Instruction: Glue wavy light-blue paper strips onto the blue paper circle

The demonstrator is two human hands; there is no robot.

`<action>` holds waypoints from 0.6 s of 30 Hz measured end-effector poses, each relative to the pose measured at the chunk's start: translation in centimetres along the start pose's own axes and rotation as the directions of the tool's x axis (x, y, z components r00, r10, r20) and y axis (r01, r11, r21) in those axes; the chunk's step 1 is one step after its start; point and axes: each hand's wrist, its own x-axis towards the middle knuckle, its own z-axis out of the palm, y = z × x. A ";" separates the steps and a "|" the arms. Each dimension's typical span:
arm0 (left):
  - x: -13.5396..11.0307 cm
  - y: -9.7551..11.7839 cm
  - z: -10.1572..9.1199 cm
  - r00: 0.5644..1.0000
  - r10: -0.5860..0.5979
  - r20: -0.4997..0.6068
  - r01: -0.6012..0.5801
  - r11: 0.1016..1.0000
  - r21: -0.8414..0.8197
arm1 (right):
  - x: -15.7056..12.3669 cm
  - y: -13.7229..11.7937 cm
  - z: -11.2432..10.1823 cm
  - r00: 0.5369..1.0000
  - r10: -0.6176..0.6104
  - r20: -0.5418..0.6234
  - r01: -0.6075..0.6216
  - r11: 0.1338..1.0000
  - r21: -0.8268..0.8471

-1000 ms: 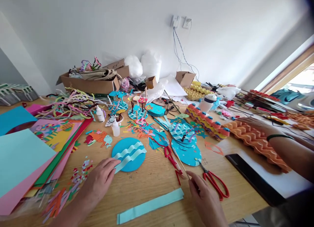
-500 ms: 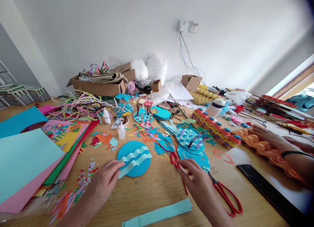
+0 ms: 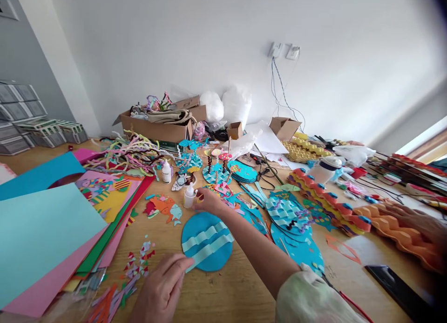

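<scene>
A blue paper disc (image 3: 206, 248) with two pale wavy strips (image 3: 207, 241) glued across it lies on the wooden table (image 3: 230, 290). My left hand (image 3: 164, 285) pinches the near end of the lower strip at the disc's left edge. My right hand (image 3: 206, 201) is stretched forward past the disc, with its fingers closing on a small white glue bottle (image 3: 189, 195). Paper fish cut-outs (image 3: 164, 206) lie just left of that bottle.
Stacked coloured sheets (image 3: 42, 234) cover the left. More decorated blue discs (image 3: 289, 220) and foam wave strips (image 3: 328, 204) lie to the right, where another person's hand (image 3: 415, 220) rests. A second glue bottle (image 3: 166, 172), a cardboard box (image 3: 157, 125) and paper scraps (image 3: 136, 262) crowd the back and front left.
My right hand has left the scissors area and reached forward over the disc to the small glue bottle. My left hand stays on the strip. The view has shifted left.
</scene>
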 end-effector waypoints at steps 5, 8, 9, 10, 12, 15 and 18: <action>-0.2 0.0 0.1 0.999 -0.016 0.040 0.018 0.999 -0.048 | 1.6 -1.0 1.1 1.000 -0.015 0.010 0.015 1.000 -0.026; -0.4 -0.2 0.3 0.998 -0.051 0.025 0.053 0.995 -0.085 | 1.2 -2.5 0.4 0.999 -0.031 -0.040 0.029 0.999 -0.044; -0.5 -0.3 0.3 0.997 -0.076 0.012 0.076 0.992 -0.102 | 0.6 -3.0 -0.1 0.997 -0.033 -0.064 0.030 0.998 -0.047; -0.6 -0.5 0.4 0.994 -0.112 0.002 0.111 0.985 -0.129 | -0.2 -3.5 -0.7 0.995 -0.031 -0.090 0.027 0.999 -0.047; -0.6 -0.6 0.3 0.971 -0.237 0.006 0.233 0.948 -0.218 | -2.6 -4.4 -2.2 0.992 -0.026 -0.125 0.022 0.999 -0.035; 0.0 -0.1 -0.2 0.864 -0.485 0.135 0.492 0.759 -0.426 | -8.0 -5.4 -4.2 0.989 -0.018 -0.146 0.020 1.000 0.015; 1.1 1.7 -0.5 0.720 -0.609 0.332 0.660 0.453 -0.600 | -13.8 -5.9 -4.6 0.991 -0.012 -0.136 0.028 0.993 0.118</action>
